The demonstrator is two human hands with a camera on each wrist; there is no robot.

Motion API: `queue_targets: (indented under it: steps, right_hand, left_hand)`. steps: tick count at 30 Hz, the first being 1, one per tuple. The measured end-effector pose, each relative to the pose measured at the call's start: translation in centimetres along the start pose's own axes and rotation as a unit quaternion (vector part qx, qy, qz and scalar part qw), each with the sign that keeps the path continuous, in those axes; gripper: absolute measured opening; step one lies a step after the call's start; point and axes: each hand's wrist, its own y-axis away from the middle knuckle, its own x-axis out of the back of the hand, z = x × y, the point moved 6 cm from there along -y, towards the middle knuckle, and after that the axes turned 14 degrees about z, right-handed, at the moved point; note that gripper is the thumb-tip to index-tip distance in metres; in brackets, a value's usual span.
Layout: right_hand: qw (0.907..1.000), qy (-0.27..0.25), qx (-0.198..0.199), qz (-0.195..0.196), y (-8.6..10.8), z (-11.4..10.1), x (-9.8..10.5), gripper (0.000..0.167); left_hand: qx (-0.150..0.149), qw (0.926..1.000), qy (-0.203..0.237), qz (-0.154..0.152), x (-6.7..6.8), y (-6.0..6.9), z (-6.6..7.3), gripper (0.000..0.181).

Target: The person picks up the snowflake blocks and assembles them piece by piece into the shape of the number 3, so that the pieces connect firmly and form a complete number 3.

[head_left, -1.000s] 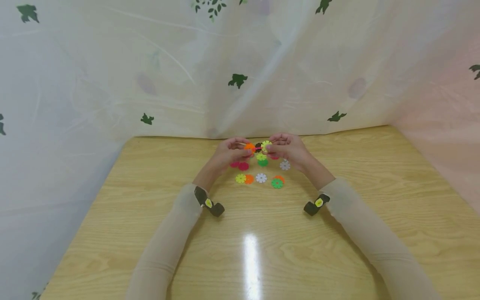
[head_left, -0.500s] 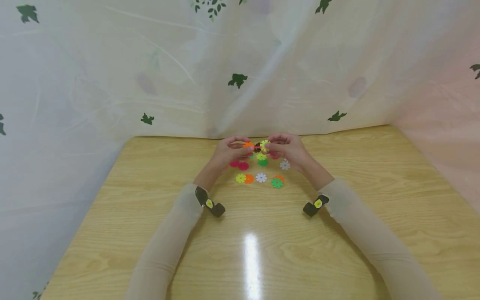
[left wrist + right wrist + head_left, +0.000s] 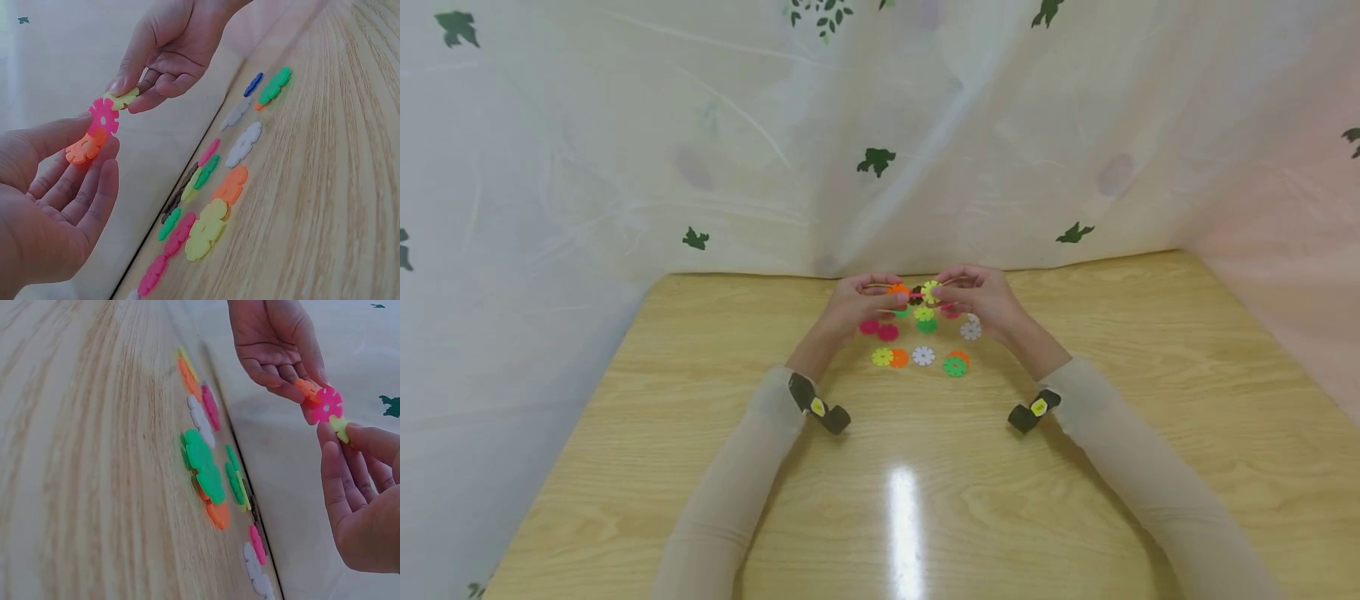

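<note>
Above the back of the table, the left hand (image 3: 852, 310) pinches an orange notched disc (image 3: 83, 149) between thumb and fingers. The right hand (image 3: 989, 302) pinches a yellow notched disc (image 3: 930, 291) by its edge. Between them a pink disc (image 3: 104, 117) joins the orange and yellow ones, standing at an angle to both. In the right wrist view the same pink disc (image 3: 327, 405) shows its face, with the yellow piece (image 3: 339, 428) at its lower edge and the orange piece (image 3: 307, 389) at its upper left.
Loose discs lie below the hands on the wooden table (image 3: 820, 500), among them white (image 3: 922, 356), green (image 3: 955, 367), yellow (image 3: 882, 357) and pink (image 3: 887, 332) ones. A patterned curtain (image 3: 760, 150) hangs behind the table's back edge.
Both hands have shifted only slightly, still holding the joined discs. The loose discs on the table lie as before.
</note>
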Motion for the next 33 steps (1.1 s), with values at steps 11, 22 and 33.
queue_targets:
  steps: [11, 22, 33]
  right_hand:
    - [0.9997, -0.017, 0.017, 0.003, 0.13, -0.37, 0.0, 0.01]
    - [0.9985, -0.037, 0.037, 0.018, 0.32, -0.47, -0.33, 0.012]
    - [0.9985, -0.034, 0.039, 0.017, 0.5, -0.37, -0.44, 0.013]
  left_hand:
    - [0.005, 0.9999, -0.003, 0.016, -0.16, 0.17, 0.11, 0.04]
    - [-0.002, 0.9997, 0.003, 0.023, -0.32, 0.26, 0.38, 0.041]
    - [-0.001, 0.9999, -0.005, 0.01, -0.47, 0.42, 0.33, 0.032]
